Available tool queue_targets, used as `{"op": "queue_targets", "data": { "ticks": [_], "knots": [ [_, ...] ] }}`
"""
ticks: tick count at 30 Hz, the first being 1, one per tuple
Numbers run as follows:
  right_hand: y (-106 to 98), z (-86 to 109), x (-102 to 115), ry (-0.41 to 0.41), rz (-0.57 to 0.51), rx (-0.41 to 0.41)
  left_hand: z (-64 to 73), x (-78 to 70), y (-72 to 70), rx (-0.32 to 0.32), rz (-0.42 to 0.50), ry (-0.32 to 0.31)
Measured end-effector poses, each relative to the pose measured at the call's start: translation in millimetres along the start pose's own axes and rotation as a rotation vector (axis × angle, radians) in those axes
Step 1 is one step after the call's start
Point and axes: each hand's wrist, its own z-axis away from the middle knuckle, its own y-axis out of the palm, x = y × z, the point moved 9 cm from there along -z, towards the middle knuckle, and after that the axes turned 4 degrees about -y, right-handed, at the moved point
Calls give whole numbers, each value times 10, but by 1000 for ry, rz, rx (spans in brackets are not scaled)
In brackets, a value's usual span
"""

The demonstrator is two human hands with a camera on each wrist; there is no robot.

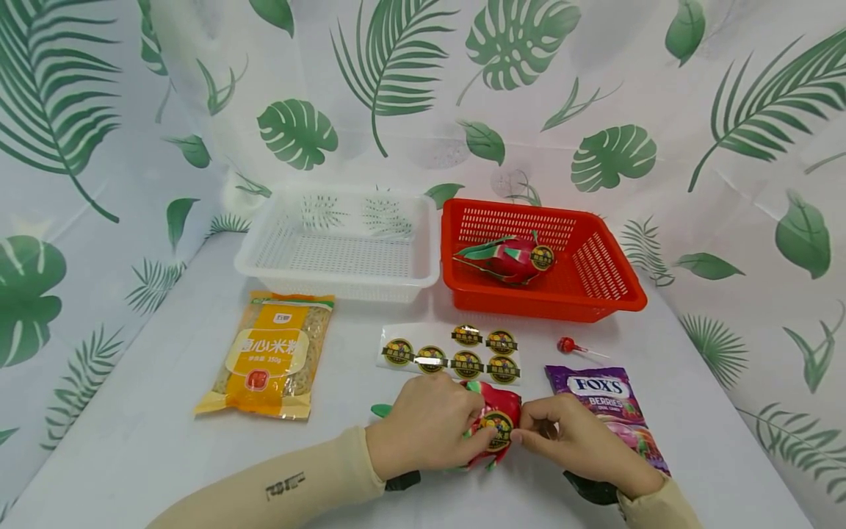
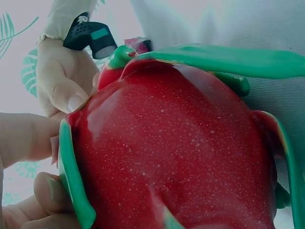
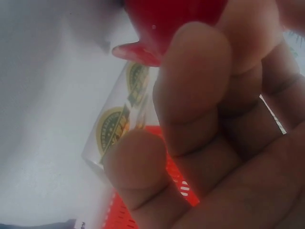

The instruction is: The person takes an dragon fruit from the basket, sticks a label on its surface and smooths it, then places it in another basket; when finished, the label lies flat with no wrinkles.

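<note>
Under my left hand (image 1: 429,422) is a red dragon fruit (image 1: 501,400) with green-tipped scales, lying at the front of the table. This hand grips the fruit from its left side, the thumb on a round black-and-gold sticker (image 1: 496,430) on its end. From the right, my right hand (image 1: 581,441) has its fingers bent, thumb and forefinger pinching at the sticker's right edge. In the left wrist view, the glossy dragon fruit (image 2: 176,143) fills the middle, with the right thumb against its far edge. The right wrist view has curled fingers (image 3: 195,71) close against the red skin.
Just beyond the hands lies a sheet of several round stickers (image 1: 432,358). A red basket (image 1: 529,301) holds another dragon fruit (image 1: 512,261), beside a white basket (image 1: 337,283). Noodle bag (image 1: 271,360) sits left; lollipop (image 1: 567,344) and purple candy bag (image 1: 608,397) are right.
</note>
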Motion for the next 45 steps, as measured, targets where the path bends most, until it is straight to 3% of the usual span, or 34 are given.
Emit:
{"op": "queue_targets", "data": {
  "ticks": [13, 19, 35, 39, 45],
  "knots": [
    [14, 15, 14, 5, -39, -16, 3, 7, 6, 33, 67, 19],
    [43, 53, -41, 74, -85, -27, 3, 10, 11, 38, 91, 15],
    [52, 159, -106, 241, -144, -44, 89, 125, -32, -75, 131, -36],
    [-1, 217, -145, 279, -189, -99, 92, 165, 15, -10, 140, -10],
    [-209, 340, -322, 456, -241, -298, 88, 188, 71, 102, 197, 24]
  ]
}}
